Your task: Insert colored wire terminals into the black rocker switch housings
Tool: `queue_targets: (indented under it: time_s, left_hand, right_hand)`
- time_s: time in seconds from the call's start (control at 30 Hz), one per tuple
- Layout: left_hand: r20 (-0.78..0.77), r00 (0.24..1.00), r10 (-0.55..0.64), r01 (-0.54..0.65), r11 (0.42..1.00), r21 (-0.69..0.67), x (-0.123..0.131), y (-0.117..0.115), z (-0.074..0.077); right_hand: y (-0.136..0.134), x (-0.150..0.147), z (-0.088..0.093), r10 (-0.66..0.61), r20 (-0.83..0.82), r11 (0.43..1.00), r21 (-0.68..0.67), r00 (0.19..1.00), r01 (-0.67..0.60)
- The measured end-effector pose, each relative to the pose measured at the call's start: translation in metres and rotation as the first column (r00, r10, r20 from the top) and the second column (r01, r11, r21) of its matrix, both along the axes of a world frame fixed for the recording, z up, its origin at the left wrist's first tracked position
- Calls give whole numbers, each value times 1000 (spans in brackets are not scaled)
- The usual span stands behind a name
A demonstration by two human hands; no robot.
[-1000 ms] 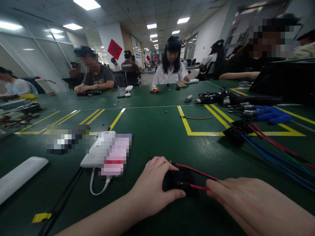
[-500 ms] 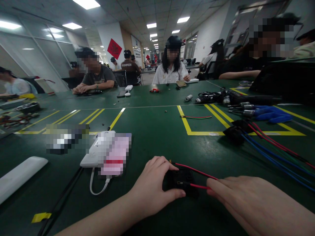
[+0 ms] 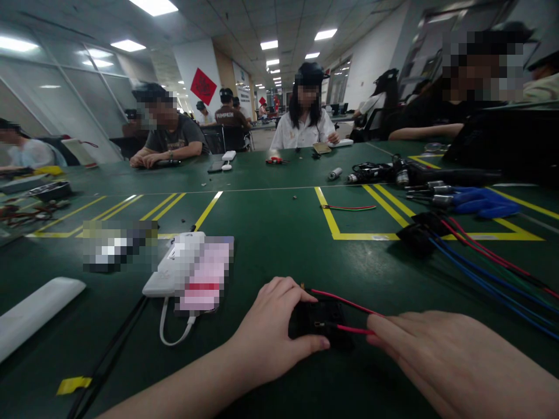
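Observation:
My left hand point(image 3: 276, 326) is closed around the left side of a small black box-shaped part point(image 3: 325, 317) on the green table, thumb at its near side and fingers at its far side. Two red wires meet there: one red wire point(image 3: 343, 299) with a brass-coloured end passes along the far edge, and a second wire runs from the part's middle. Both lead into my right hand point(image 3: 441, 343), whose fingertips are pressed together on them. The undersides of its fingers are hidden.
Left of my hands lie a white power strip point(image 3: 163, 276), a blurred pink phone-like thing and a long white object point(image 3: 41, 311). At right are a black part point(image 3: 419, 235) with red and blue wires, blue-handled tools point(image 3: 484, 203) and black cables point(image 3: 375, 173). Several people sit around.

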State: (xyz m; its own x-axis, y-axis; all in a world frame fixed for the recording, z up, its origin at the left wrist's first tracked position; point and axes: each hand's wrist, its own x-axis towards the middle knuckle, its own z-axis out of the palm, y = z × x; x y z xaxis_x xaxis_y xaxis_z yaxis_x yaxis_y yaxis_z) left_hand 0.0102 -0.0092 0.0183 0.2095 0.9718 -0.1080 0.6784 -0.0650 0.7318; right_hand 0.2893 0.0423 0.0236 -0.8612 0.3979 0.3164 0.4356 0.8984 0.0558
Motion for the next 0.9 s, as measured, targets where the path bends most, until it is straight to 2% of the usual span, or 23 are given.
queue_targets:
  time_s: [0.1,0.2,0.43,0.53,0.7,0.9]
  left_hand:
    - [0,1000,0,0,1000,1,0,-1,0]
    - [-9,1000,2,-2,1000,5,0,-2,0]
    - [-13,1000,2,-2,1000,24,0,0,0]
    - [-21,1000,1,-1,1000,1,1,0,3]
    - [-19,1000,6,-7,1000,-22,2,-1,6]
    - [-5,1000,4,-4,1000,-6,1,0,3]
  right_hand:
    - [-3,-1,-5,54,86,997,-63,995,-48]
    - [-5,-3,-9,42,144,998,-52,989,-35]
    - [3,1,2,62,15,998,-5,998,-62]
    - [2,0,4,63,32,998,-22,997,-63]
    - [-5,-4,-5,51,110,998,-36,993,-47]
    - [1,-1,-4,51,61,999,-20,997,-50]
